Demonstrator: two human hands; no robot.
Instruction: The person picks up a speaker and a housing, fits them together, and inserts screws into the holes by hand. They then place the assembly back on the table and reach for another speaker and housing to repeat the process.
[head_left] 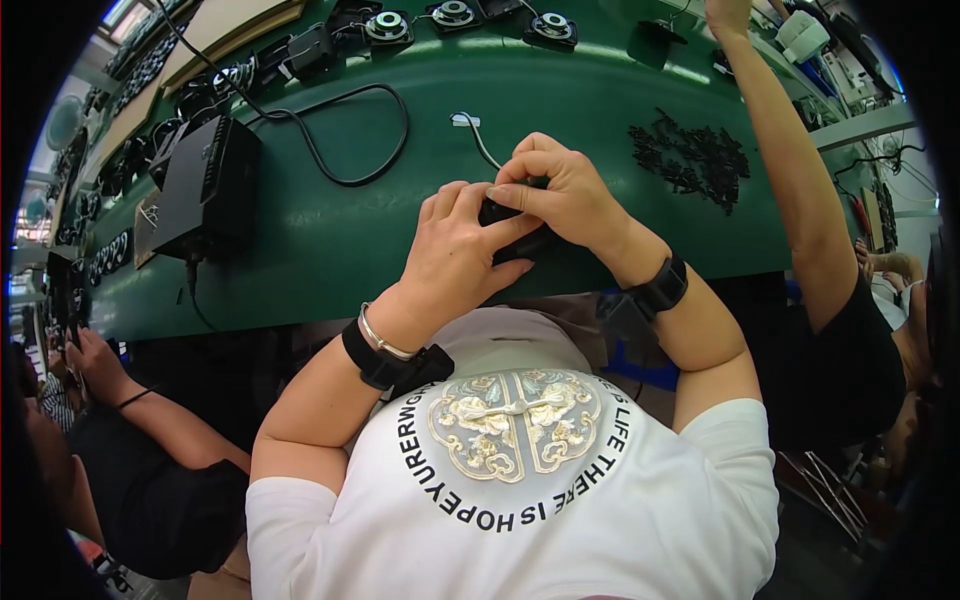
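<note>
Close to the front edge of the green table, both my hands meet around a dark black part (496,212), mostly covered by my fingers. My left hand (450,245) wraps it from the left with the thumb underneath. From the right, my right hand (570,195) pinches at its top with thumb and forefinger. A pale grey cable (484,143) runs out beyond the fingers and ends in a small white connector (463,120) lying on the table. The exact kind of the black part is hidden.
A black box-shaped device (208,190) with a looped black cord (404,130) stands at left. Small black pieces (690,160) lie in a pile at right. Several speakers (388,27) line the far edge. A co-worker's arm (785,150) reaches over the right side; another co-worker's hand (98,365) is at far left.
</note>
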